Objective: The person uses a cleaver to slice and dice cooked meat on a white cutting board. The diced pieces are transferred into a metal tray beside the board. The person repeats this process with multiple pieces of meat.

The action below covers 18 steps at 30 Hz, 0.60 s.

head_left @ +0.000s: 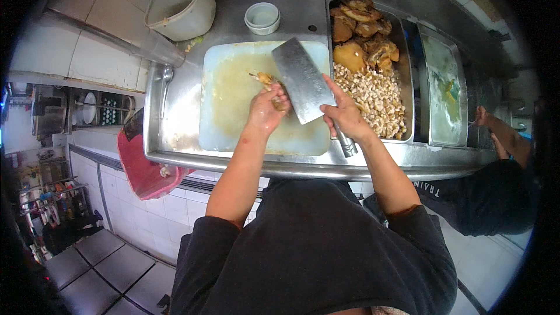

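Observation:
My right hand [343, 111] grips a metal cleaver [302, 81] by its handle and the rear of the blade, with the blade held over the right part of a pale cutting board [227, 135]. Left of the blade, over the middle of the board, my left hand [267, 111] holds a brownish piece of food [264, 79], perhaps meat; its exact kind is unclear. Beside the board, a steel tray [409, 96] holds large browned pieces of meat [350, 56] at the back and small diced pieces [372, 105] at the front.
Behind the board stand a white plastic tub [183, 13] and stacked white ramekins [262, 18]. A spoon [165, 89] lies at the left. A pink bin [148, 170] is below the counter's left end. Another steel container [444, 87] stands right; beyond it is a co-worker's hand [482, 116].

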### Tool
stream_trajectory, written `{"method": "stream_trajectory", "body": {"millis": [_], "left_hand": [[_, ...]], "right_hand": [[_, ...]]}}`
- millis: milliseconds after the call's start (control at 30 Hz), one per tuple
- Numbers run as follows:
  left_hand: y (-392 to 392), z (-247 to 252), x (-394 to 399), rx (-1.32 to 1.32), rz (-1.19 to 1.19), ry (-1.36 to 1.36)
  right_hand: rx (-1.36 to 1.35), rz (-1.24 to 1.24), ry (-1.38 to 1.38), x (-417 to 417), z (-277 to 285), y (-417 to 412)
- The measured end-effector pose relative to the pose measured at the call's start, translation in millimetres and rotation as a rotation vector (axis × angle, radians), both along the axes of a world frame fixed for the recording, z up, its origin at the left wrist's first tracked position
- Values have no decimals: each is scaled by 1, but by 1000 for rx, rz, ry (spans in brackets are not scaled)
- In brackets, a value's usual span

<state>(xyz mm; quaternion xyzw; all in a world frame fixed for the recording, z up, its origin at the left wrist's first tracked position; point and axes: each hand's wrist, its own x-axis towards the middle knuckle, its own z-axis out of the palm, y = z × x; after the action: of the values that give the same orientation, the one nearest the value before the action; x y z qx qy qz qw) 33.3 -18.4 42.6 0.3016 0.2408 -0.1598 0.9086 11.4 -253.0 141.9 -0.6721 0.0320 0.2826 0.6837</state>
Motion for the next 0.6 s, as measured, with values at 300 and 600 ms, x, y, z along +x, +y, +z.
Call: {"method": "stream_trajectory", "body": {"millis": [300,600], "left_hand": [[-10,37,-8,1327,60,-307],[-191,2,15,1817,-1201,-1291]], "right_hand": [[-67,-212,-122,0,6,-72],[-216,-518,-307,-20,24,-166]]}}
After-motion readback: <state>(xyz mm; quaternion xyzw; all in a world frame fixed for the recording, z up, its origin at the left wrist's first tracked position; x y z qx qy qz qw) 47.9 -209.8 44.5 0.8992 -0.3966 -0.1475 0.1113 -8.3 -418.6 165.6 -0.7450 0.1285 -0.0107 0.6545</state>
